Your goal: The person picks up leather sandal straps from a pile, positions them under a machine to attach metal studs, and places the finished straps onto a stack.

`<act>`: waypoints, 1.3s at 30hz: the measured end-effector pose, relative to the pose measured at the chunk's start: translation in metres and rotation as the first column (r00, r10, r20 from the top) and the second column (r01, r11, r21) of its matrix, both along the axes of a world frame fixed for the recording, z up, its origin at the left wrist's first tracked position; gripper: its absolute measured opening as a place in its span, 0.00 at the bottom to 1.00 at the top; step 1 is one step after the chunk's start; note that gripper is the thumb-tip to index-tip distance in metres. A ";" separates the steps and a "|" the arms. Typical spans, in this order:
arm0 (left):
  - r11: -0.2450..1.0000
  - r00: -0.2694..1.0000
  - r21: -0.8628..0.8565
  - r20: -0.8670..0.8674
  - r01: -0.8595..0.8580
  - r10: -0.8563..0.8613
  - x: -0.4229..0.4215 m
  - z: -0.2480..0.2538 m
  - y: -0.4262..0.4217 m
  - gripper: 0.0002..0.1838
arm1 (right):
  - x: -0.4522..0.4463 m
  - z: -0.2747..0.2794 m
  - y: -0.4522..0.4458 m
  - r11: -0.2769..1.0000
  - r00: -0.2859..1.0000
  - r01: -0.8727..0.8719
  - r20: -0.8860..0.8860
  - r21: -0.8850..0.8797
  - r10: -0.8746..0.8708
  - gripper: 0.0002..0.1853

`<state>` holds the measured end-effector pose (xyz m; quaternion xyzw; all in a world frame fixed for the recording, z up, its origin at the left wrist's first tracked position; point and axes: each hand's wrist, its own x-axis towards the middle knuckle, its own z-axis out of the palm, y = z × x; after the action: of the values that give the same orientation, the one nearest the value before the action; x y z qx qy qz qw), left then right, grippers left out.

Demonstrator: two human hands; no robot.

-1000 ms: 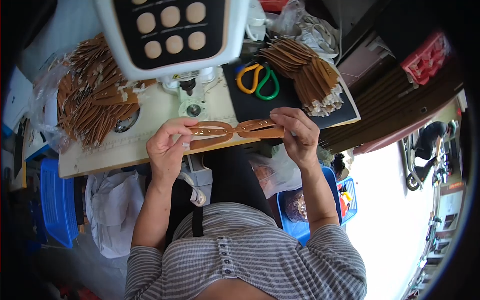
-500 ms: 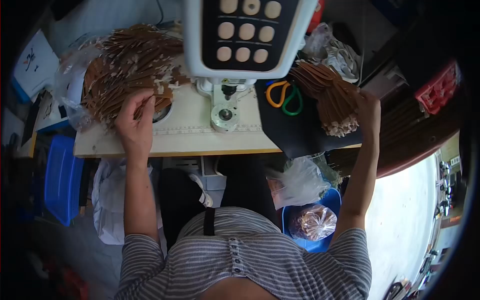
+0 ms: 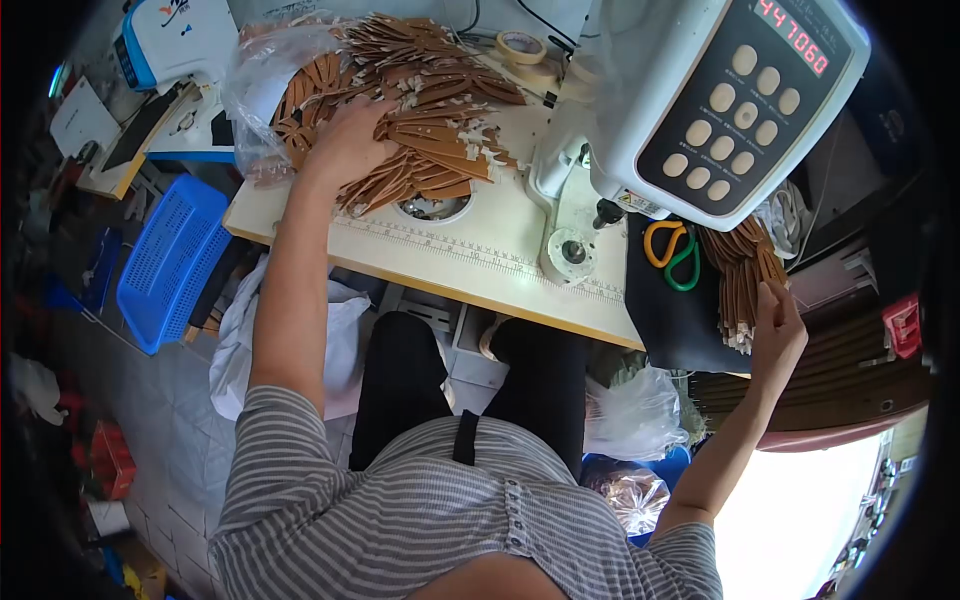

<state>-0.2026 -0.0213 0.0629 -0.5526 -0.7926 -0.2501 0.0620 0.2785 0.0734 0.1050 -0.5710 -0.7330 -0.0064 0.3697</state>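
Observation:
My left hand [image 3: 352, 143] rests on the big pile of brown leather-like strips [image 3: 440, 150], its fingers and thumb apart over them. Pale, frayed bits stick to many strip ends. At the right of the table, my right hand [image 3: 780, 335] pinches the edge of a smaller fanned stack of brown strips [image 3: 735, 270]. That stack lies on a black mat [image 3: 665, 320] beside scissors [image 3: 680, 262] with orange and green handles. Between my hands stands a white press machine [image 3: 625, 110] with a keypad and red digits; its round die [image 3: 570, 252] sits below the head.
Rolls of tape [image 3: 522, 46] lie at the back, with a plastic bag [image 3: 262, 85] behind the pile. A blue basket [image 3: 172, 265] stands at the left. Another machine [image 3: 190, 40] is at the back left. Under the table are plastic bags [image 3: 635, 410] and a blue bin [image 3: 675, 465].
The view has swung, so the table and machine sit further right and tilted. My left hand has moved further onto the pile, its fingers opening. My right hand stays at the smaller stack.

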 end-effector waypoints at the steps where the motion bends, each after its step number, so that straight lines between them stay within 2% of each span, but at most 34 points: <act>1: 0.999 0.999 -0.037 0.035 0.017 -0.016 -0.010 -0.001 0.002 0.29 | -0.011 -0.005 -0.009 0.998 0.995 -0.064 -0.079 -0.009 0.063 0.12; 2: 0.996 0.994 -0.074 0.093 0.055 -0.048 -0.019 0.000 0.003 0.31 | -0.020 -0.013 -0.015 0.992 0.980 -0.128 -0.158 -0.012 0.125 0.10; 4: 0.981 0.972 -0.141 0.212 0.131 -0.099 -0.031 0.002 0.003 0.34 | -0.034 -0.023 -0.028 0.973 0.964 -0.227 -0.149 -0.039 0.219 0.10; 7: 0.988 0.941 -0.114 0.334 0.103 -0.060 -0.027 0.008 -0.007 0.32 | -0.055 -0.036 -0.046 0.911 0.923 -0.373 -0.174 -0.178 0.344 0.09; 10: 0.976 0.771 0.089 0.600 0.201 -0.213 -0.032 0.001 -0.012 0.26 | -0.071 -0.051 -0.055 0.849 0.878 -0.476 -0.176 -0.228 0.445 0.09; 13: 0.982 0.734 0.069 0.656 0.174 -0.176 -0.031 0.006 -0.019 0.23 | -0.083 -0.060 -0.063 0.805 0.853 -0.520 -0.209 -0.286 0.477 0.09; 16: 0.980 0.826 -0.063 0.549 0.189 -0.124 -0.036 0.008 -0.020 0.21 | -0.091 -0.064 -0.067 0.768 0.836 -0.549 -0.220 -0.330 0.503 0.09; 19: 0.989 0.858 0.109 0.494 0.101 -0.142 -0.036 -0.006 -0.017 0.18 | -0.097 -0.069 -0.068 0.744 0.825 -0.565 -0.212 -0.356 0.525 0.09; 20: 0.987 0.900 0.137 0.416 0.084 -0.135 -0.037 -0.010 -0.016 0.17 | -0.098 -0.072 -0.068 0.737 0.817 -0.576 -0.228 -0.355 0.529 0.09; 22: 0.979 0.962 0.195 0.253 0.059 -0.108 -0.030 -0.013 -0.018 0.15 | -0.101 -0.076 -0.069 0.721 0.804 -0.595 -0.259 -0.355 0.536 0.08; 23: 0.946 0.999 0.322 0.034 0.021 -0.034 -0.025 -0.015 -0.019 0.15 | -0.102 -0.077 -0.070 0.706 0.796 -0.605 -0.275 -0.368 0.539 0.08; 24: 0.894 0.982 0.447 -0.174 0.015 0.070 -0.014 -0.013 -0.021 0.14 | -0.104 -0.077 -0.071 0.690 0.788 -0.615 -0.293 -0.382 0.541 0.08; 25: 0.827 0.913 0.561 -0.357 0.041 0.197 -0.001 -0.011 -0.024 0.14 | -0.106 -0.078 -0.072 0.674 0.781 -0.624 -0.311 -0.395 0.541 0.08; 28: 0.763 0.809 0.608 -0.550 0.217 0.208 0.042 -0.005 -0.039 0.16 | -0.115 -0.079 -0.077 0.593 0.716 -0.695 -0.470 -0.407 0.517 0.09; 29: 0.760 0.820 0.592 -0.554 0.267 0.144 0.061 -0.010 -0.043 0.16 | -0.114 -0.083 -0.074 0.426 0.625 -0.778 -0.633 -0.461 0.457 0.15; 32: 0.739 0.833 0.548 -0.553 0.392 -0.032 0.111 -0.025 -0.050 0.18 | -0.129 -0.078 -0.074 0.303 0.401 -0.893 -0.894 -0.333 0.198 0.22; 34: 0.736 0.835 0.518 -0.539 0.436 -0.116 0.133 -0.040 -0.050 0.18 | -0.137 -0.075 -0.068 0.212 0.295 -0.937 -0.953 -0.276 0.063 0.26; 35: 0.734 0.841 0.515 -0.523 0.442 -0.139 0.141 -0.045 -0.048 0.18 | -0.140 -0.068 -0.068 0.194 0.277 -0.939 -0.959 -0.282 -0.056 0.20; 38: 0.753 0.854 0.496 -0.493 0.432 -0.166 0.159 -0.054 -0.047 0.18 | -0.143 -0.081 -0.061 0.170 0.277 -0.950 -0.958 -0.262 0.069 0.15; 39: 0.771 0.857 0.484 -0.494 0.413 -0.148 0.164 -0.053 -0.047 0.17 | -0.143 -0.085 -0.058 0.176 0.263 -0.953 -0.963 -0.248 0.064 0.10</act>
<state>-0.0391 -0.0686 0.0103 -0.6634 -0.5516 -0.3560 0.3589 0.1359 0.0150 0.0205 -0.2412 -0.5265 0.7660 0.2791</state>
